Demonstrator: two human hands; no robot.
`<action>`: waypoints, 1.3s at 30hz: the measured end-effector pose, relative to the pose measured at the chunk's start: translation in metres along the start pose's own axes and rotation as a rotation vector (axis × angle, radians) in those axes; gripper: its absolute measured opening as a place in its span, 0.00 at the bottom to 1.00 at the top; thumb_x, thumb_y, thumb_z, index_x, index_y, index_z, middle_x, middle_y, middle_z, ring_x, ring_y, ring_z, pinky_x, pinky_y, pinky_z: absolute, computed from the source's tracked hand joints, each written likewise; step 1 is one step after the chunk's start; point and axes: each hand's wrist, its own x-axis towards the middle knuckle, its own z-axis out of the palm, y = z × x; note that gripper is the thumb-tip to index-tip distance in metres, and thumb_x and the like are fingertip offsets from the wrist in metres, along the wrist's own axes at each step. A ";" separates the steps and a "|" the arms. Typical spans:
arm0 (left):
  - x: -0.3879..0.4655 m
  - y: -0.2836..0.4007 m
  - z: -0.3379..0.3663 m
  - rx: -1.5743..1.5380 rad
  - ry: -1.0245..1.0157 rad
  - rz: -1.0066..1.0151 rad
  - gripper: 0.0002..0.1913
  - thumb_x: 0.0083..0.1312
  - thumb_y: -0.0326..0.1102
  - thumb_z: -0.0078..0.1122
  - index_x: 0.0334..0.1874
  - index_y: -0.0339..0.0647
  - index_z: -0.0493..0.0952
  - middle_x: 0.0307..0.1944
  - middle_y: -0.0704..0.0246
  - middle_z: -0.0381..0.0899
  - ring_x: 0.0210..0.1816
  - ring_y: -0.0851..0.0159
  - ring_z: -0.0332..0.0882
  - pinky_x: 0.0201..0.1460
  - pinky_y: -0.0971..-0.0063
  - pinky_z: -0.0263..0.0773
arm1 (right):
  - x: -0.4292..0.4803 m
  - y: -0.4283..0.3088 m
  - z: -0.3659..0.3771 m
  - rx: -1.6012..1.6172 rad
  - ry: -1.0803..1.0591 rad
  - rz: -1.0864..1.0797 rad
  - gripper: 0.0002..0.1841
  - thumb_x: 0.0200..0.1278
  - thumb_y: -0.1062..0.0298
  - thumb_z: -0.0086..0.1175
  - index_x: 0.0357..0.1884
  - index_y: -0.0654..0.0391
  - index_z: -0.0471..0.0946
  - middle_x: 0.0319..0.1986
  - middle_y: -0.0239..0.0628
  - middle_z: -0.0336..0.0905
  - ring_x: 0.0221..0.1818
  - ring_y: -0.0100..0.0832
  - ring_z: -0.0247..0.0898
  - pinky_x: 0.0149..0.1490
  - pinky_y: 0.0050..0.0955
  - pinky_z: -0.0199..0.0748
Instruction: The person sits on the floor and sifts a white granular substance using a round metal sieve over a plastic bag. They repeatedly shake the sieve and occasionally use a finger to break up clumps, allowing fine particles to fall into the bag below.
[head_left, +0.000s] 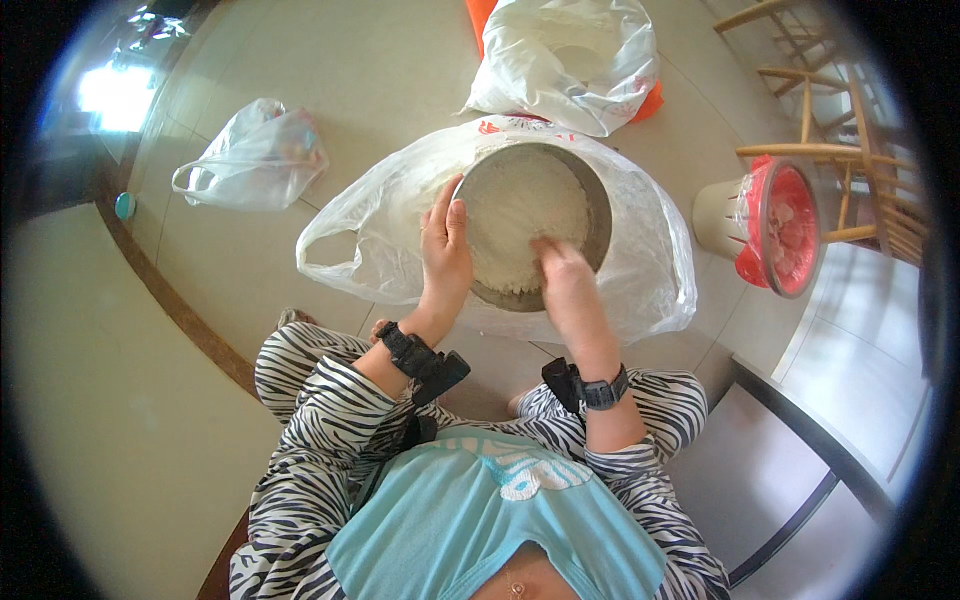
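A round metal bowl (600, 217) of whitish flour or similar powder (517, 202) rests on a spread white plastic bag (397, 217) on the tiled floor. My left hand (448, 255) lies against the bowl's left rim, thumb and fingers pointing up and away from me. Inside the bowl, at its lower right, my right hand (562, 270) has its fingertips down in the powder; they are blurred, and whether they hold any powder cannot be told. Both wrists wear black straps with small devices.
Beyond the bowl stands an open white plastic bag (562, 60) over something orange. A tied-handle plastic bag (255, 161) lies at the left. On the right are a red-lined bin (791, 225) and wooden chairs (810, 150). A small teal object (125, 205) sits far left.
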 end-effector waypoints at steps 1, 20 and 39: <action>0.002 0.000 -0.001 0.011 0.019 0.025 0.23 0.78 0.47 0.41 0.67 0.42 0.70 0.50 0.64 0.75 0.52 0.63 0.65 0.62 0.71 0.58 | -0.002 -0.003 0.001 0.050 -0.071 0.000 0.16 0.59 0.81 0.52 0.50 0.64 0.78 0.47 0.54 0.78 0.50 0.53 0.74 0.54 0.41 0.74; 0.002 0.005 0.003 -0.037 0.013 -0.014 0.24 0.78 0.48 0.40 0.67 0.38 0.69 0.60 0.61 0.73 0.61 0.61 0.64 0.68 0.68 0.54 | 0.012 0.003 -0.018 0.243 -0.095 0.036 0.07 0.57 0.76 0.57 0.37 0.63 0.83 0.36 0.52 0.81 0.41 0.50 0.79 0.46 0.39 0.75; -0.007 0.014 0.007 0.037 -0.018 0.039 0.22 0.79 0.45 0.40 0.67 0.40 0.69 0.64 0.61 0.71 0.65 0.59 0.61 0.70 0.67 0.53 | 0.004 0.000 -0.008 0.105 -0.438 0.082 0.09 0.59 0.74 0.54 0.38 0.60 0.83 0.36 0.56 0.79 0.42 0.54 0.77 0.46 0.42 0.75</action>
